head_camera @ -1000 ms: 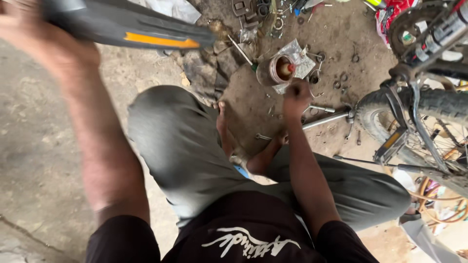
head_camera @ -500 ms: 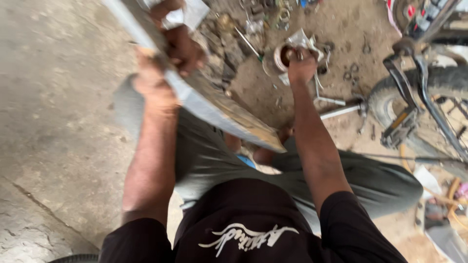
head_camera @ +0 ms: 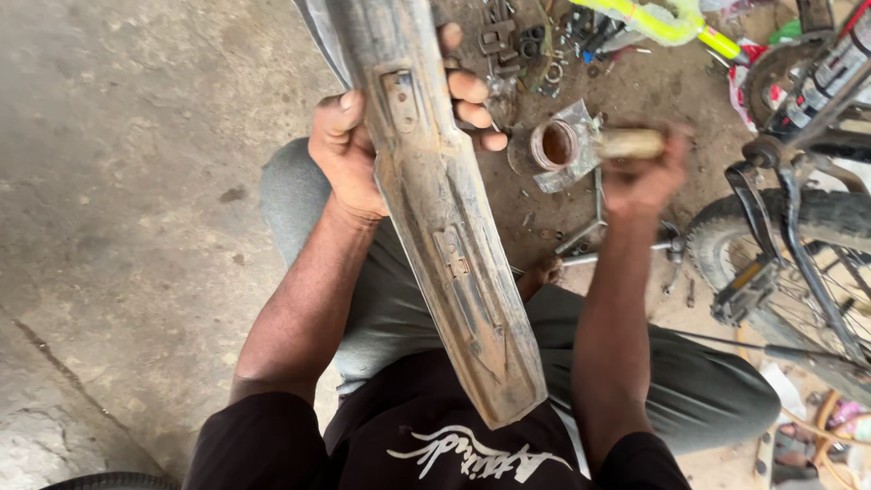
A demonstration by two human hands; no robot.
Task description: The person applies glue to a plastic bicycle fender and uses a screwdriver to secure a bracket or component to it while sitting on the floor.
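My left hand (head_camera: 363,145) grips a long, muddy bicycle mudguard (head_camera: 445,236), its hollow underside turned up toward me with small metal brackets on it. The mudguard runs from the top of the view down to my chest. My right hand (head_camera: 640,172) is raised to the right of it, closed around a pale wooden handle (head_camera: 631,142) that is blurred. Just left of that handle, a small open tin (head_camera: 555,145) with a rust-coloured inside sits on a crumpled foil sheet on the ground. I sit with grey trousers and a black shirt.
A bicycle wheel (head_camera: 726,227) with pedal and frame stands at the right. Loose metal tools and rods (head_camera: 590,240) lie on the dirt by my knee. Small metal parts (head_camera: 508,41) and a yellow-green tube (head_camera: 653,23) lie at the top. Bare concrete spreads on the left.
The mudguard has swung from lying across the top to pointing lengthwise toward me. My right hand has lifted away from the tin, now holding the handle.
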